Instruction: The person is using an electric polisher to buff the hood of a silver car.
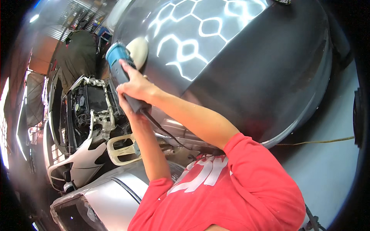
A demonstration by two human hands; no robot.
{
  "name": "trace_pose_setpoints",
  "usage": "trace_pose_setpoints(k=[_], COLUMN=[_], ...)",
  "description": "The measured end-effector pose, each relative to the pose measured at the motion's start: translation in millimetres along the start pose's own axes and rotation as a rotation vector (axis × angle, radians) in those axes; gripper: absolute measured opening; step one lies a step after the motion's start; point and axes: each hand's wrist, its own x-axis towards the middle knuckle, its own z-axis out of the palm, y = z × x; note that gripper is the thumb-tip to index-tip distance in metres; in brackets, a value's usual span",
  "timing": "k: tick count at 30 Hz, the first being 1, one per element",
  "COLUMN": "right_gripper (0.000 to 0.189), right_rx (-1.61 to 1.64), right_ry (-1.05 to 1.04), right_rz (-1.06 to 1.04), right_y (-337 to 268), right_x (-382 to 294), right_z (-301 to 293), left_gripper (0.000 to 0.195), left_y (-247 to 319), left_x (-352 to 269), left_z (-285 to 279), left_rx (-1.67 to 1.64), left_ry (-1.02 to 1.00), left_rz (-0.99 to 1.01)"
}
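Note:
A power polisher (pixel 120 69) with a teal head and a dark body is held in both hands. My right hand (pixel 138 83) wraps its body from above, index finger stretched along it towards the head. My left hand (pixel 125 101) grips the rear part from below, partly hidden by the tool and my right hand. The cream round pad (pixel 139 53) stands on edge by the glossy dark car's body (pixel 162 68); whether they touch, I cannot tell. Hexagonal lights reflect in that paintwork. A black power cord (pixel 162 128) trails from the polisher's rear end towards my shirt.
At left stands a white car with an exposed engine bay (pixel 83 106). A cream plastic chair (pixel 114 153) is beside my left forearm, and a silver car (pixel 115 196) lies below it. A yellowish cord (pixel 318 141) crosses above the grey floor (pixel 326 179) at right.

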Motion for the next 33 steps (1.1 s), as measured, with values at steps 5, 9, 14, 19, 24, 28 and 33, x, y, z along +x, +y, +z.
trace_pose_setpoints(k=[5,9,14,19,24,28,33], right_gripper=[0.103,0.100,0.101,0.099,0.101,0.101,0.097], right_rx=[-0.059,-0.113,-0.135,-0.148,-0.054,0.002,0.147], right_ry=[-0.199,-0.217,-0.092,0.190,0.316,0.356,0.292], right_rz=[0.209,0.163,-0.109,-0.106,-0.041,-0.098,-0.047], right_y=[-18,-17,-34,-83,-121,-117,-99], right_x=[-35,-51,-65,-87,-110,-124,-133], right_z=[4,-21,-72,-132,-141,-140,-95], left_gripper=[0.067,0.071,0.065,0.051,0.056,0.073,0.076], left_y=[-10,-37,-73,-95,-88,-64,-14], left_x=[-33,-65,-64,-53,-32,-15,26], left_z=[-25,44,94,163,168,161,131], left_rx=[0.059,0.050,-0.002,0.060,0.215,0.425,0.613], left_ry=[0.254,0.350,0.306,0.109,-0.142,-0.167,-0.058], left_rz=[0.167,0.222,0.204,0.049,-0.095,-0.005,0.086])
